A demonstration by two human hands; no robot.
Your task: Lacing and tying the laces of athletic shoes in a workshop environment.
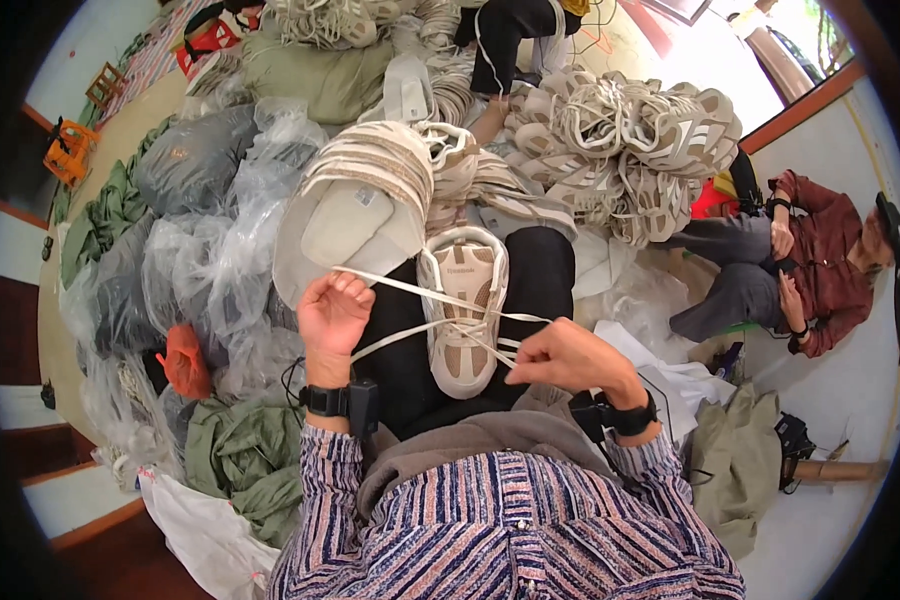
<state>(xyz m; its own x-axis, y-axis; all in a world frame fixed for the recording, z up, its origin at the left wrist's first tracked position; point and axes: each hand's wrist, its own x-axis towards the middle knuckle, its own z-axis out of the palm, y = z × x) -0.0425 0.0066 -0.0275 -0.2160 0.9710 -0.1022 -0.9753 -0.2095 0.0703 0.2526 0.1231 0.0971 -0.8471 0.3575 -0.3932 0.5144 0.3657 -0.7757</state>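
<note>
On my lap, between my black-trousered thighs, lies a beige and brown sneaker upper point(460, 270), toe towards me. Pale flat laces point(405, 288) run through its eyelets and cross over the front. To the left of the upper, my left hand point(335, 310) is raised with its fingers curled round one lace, which is stretched taut. My right hand point(570, 355) pinches lace to the right of the toe, its fingertips partly hidden. Just beyond my left hand, a stack of similar uppers point(370, 165) leans against my knee, with a pale flat piece point(345, 225) in front.
Heaps of laced uppers point(640, 140) lie ahead to the right. Clear plastic bags point(200, 250) and green sacks point(245, 455) crowd the left side. A seated person in a dark red shirt point(825, 250) is at the right; another person's leg point(505, 45) shows at the back.
</note>
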